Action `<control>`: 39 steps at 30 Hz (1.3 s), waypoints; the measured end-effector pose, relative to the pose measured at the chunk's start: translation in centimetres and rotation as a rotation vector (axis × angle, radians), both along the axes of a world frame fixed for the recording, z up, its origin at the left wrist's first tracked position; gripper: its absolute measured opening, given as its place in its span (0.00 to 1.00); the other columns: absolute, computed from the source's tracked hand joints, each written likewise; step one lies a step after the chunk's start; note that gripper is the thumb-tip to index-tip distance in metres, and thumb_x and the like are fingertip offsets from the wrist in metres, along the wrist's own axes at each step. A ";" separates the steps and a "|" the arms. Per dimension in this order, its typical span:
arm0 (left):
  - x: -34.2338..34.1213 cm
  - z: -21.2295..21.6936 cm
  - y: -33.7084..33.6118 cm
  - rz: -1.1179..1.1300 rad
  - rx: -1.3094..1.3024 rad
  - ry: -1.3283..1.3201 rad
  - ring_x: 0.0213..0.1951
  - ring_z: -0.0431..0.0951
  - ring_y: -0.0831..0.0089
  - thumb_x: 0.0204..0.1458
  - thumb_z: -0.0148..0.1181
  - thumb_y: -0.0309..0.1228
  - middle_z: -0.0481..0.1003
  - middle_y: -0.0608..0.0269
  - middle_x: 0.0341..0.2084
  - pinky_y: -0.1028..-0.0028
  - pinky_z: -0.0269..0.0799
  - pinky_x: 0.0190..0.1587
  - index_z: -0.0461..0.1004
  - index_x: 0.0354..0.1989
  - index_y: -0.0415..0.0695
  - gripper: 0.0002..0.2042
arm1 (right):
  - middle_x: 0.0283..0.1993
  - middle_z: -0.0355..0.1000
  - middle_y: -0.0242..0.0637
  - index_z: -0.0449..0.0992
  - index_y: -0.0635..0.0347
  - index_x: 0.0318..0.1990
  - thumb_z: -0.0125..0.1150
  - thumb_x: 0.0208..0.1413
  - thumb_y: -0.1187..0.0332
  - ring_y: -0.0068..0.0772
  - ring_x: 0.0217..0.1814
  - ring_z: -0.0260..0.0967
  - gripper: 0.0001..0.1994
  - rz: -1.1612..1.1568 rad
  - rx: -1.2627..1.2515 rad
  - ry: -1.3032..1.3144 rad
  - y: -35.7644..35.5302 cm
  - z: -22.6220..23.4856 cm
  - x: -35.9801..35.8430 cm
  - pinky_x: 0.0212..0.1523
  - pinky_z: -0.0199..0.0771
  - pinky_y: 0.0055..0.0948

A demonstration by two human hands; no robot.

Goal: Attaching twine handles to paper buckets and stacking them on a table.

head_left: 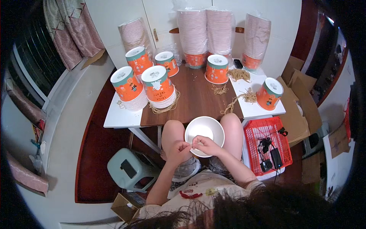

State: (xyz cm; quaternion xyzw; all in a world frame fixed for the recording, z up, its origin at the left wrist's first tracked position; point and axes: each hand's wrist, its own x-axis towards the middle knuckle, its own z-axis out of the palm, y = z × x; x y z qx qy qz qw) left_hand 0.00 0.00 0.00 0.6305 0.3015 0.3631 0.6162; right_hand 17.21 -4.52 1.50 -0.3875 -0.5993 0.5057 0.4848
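Low table [198,99] beyond; white bowl [204,131] mouth-up between both hands.

Orange, white and dark wood all around us

We see a plain white bowl [204,131] on our lap; orange paper cups [157,87] with teal rims, white lids and small white cartoon figures; sleeves of white cups [206,32] with thin reddish rim stripes; tan rubber bands [239,74] on a dark brown wooden table [194,101] flanked by white tabletops [118,116]; a red plastic basket [267,141] holding black cables; a pale mint-green stool [131,170]; a dusty-pink patterned curtain [72,32].
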 end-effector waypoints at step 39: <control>0.3 4.0 -1.2 0.335 0.201 0.196 0.22 0.71 0.83 0.42 0.59 0.28 0.74 0.65 0.17 0.80 0.66 0.25 0.74 0.25 0.38 0.06 | 0.28 0.70 0.34 0.73 0.56 0.29 0.57 0.46 0.69 0.35 0.35 0.65 0.03 -0.362 0.245 -0.415 -1.4 0.7 -0.9 0.41 0.60 0.29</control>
